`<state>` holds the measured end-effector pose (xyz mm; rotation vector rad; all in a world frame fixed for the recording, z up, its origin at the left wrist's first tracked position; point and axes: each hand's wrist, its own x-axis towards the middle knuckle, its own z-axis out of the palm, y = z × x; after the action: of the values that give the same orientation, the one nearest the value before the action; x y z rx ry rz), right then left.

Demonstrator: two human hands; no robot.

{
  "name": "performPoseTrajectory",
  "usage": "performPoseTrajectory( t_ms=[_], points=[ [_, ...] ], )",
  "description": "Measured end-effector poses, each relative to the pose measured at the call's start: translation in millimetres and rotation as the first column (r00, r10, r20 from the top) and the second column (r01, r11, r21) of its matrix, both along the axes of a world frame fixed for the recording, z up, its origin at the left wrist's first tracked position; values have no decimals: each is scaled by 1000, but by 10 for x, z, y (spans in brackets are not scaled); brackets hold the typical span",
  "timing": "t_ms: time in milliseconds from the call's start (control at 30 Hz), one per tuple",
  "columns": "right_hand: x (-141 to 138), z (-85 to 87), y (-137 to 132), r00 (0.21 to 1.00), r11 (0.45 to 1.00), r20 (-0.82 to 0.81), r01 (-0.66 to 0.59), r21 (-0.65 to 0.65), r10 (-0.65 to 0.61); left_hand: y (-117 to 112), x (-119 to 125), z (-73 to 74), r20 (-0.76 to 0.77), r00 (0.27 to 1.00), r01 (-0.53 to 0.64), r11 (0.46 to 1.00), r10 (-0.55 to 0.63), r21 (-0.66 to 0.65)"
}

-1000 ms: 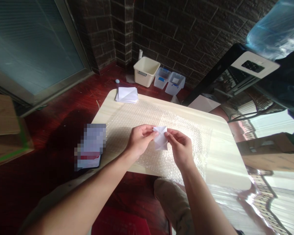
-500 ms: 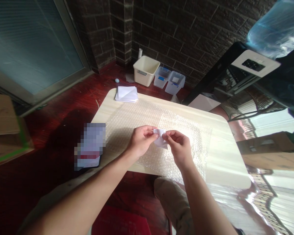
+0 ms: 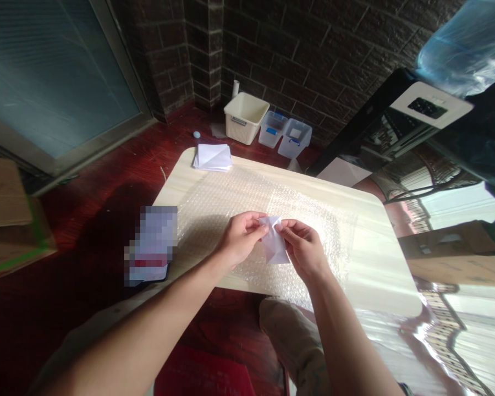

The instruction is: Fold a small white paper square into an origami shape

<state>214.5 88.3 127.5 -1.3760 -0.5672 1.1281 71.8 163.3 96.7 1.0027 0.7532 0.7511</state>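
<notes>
A small folded piece of white paper point(image 3: 275, 247) is held up between my two hands, over the near half of the table. My left hand point(image 3: 243, 235) pinches its upper left edge between thumb and fingers. At its upper right edge my right hand point(image 3: 302, 241) pinches it the same way. Creases show on the face turned to me; its back is hidden. Beneath my hands a sheet of bubble wrap point(image 3: 214, 203) covers much of the pale wooden table point(image 3: 379, 258). A stack of white paper point(image 3: 213, 157) lies at the table's far left corner.
Beyond the table, a cream basket point(image 3: 242, 124) and two clear plastic boxes point(image 3: 272, 132) stand on the dark red floor by the brick wall. A blurred-out phone-like thing point(image 3: 154, 247) is at the left table edge. Cardboard boxes point(image 3: 457, 253) stand right; a water dispenser point(image 3: 429, 104) is beyond.
The paper now shows a longer face, reaching lower between my hands. Both hands keep pinching its upper edges and have hardly moved.
</notes>
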Motion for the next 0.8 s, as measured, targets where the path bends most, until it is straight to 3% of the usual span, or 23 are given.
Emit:
performPoseTrajectory(
  t_ms=[133,433,800],
  points=[
    [-1,16,-3,999,999,4,-35,-28,35,-9,-2,-16,-21,1000,1,998,-2,-62],
    [-12,-46,-25,987,1000,162,-25,1,25,8,-23,-123,-103,993,-45,995,54,86],
    [24,-101,-32,963,999,268,37,8,-38,2,-4,-57,-73,995,-62,997,65,39]
  ],
)
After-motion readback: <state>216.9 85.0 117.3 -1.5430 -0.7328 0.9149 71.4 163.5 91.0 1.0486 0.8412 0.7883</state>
